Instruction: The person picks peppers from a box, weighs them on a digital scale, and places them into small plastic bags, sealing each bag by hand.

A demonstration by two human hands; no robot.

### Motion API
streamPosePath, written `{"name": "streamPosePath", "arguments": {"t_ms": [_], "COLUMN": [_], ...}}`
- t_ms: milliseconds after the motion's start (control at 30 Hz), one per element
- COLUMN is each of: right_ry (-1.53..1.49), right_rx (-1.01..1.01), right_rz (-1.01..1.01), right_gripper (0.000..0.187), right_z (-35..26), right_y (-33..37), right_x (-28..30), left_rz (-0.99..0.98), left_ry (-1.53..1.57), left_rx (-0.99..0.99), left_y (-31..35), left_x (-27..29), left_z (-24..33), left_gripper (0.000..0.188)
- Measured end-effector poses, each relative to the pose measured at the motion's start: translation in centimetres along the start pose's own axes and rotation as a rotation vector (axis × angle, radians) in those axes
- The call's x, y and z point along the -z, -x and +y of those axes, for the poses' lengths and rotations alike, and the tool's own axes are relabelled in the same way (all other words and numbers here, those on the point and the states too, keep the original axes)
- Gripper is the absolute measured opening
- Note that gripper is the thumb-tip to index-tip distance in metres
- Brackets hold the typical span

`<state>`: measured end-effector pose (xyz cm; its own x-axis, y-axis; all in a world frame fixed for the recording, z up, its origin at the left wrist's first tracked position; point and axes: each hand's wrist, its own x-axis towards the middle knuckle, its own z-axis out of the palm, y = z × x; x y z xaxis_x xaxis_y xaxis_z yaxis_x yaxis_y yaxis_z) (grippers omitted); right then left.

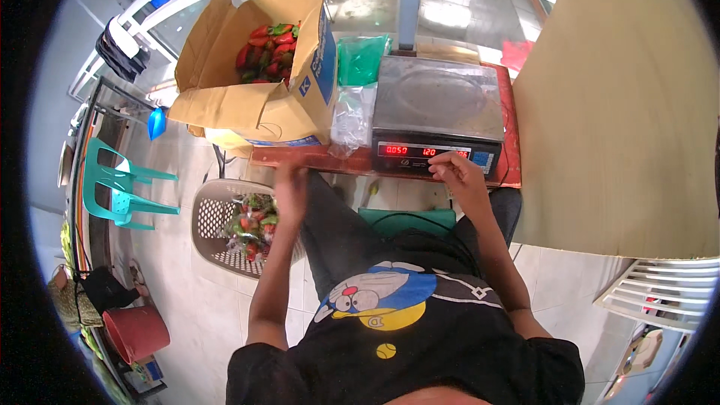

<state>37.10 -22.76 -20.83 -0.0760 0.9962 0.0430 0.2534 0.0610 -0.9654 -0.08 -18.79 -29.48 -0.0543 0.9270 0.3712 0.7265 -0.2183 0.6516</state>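
My left hand [291,187], smeared by motion, is over the red table's front edge, between an open cardboard box and a basket; its fingers are not clear. In front of the weighing scale [439,97], my right hand [459,171] has its fingers curled together by the lit red display; anything in them is too small to make out. Nothing lies on the scale's metal pan. Red and green peppers [271,51] fill part of the cardboard box [232,109]. In the beige plastic basket [208,221] are clear bags of peppers [255,223].
Clear plastic bags [349,116] and a green plastic bag [363,60] lie between box and scale on the red table [322,159]. A tall tan board [615,112] stands at the right. A teal chair [112,187] and a red bin [136,332] are at the left.
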Motion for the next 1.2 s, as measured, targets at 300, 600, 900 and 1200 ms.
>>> {"name": "streamPosePath", "arguments": {"t_ms": [300, 600, 900, 1200], "right_ry": [0.111, -0.028, -0.371, -0.735], "right_rx": [0.057, 0.070, 0.011, -0.088], "right_rz": [0.073, 0.194, 0.122, -0.081], "right_gripper": [0.015, 0.015, 0.043, 0.067], "right_z": [-2.3, -0.5, 0.7, -2.2], "right_y": [1.1, -0.1, -4.2, -5.9], "right_x": [0.3, 1.2, -0.6, 0.0], "left_rz": [-0.036, 0.153, -0.230, -0.345], "left_ry": [-0.576, 0.135, 0.911, 1.242], "left_rx": [-0.348, -0.466, -0.115, 0.042], "left_y": [-12.6, -18.0, -16.6, -11.3], "left_x": [-14.6, -7.9, -2.2, -3.9], "left_z": [0.7, 10.5, 16.5, 17.6], "left_gripper": [0.021, 0.005, 0.018, 0.018]}}
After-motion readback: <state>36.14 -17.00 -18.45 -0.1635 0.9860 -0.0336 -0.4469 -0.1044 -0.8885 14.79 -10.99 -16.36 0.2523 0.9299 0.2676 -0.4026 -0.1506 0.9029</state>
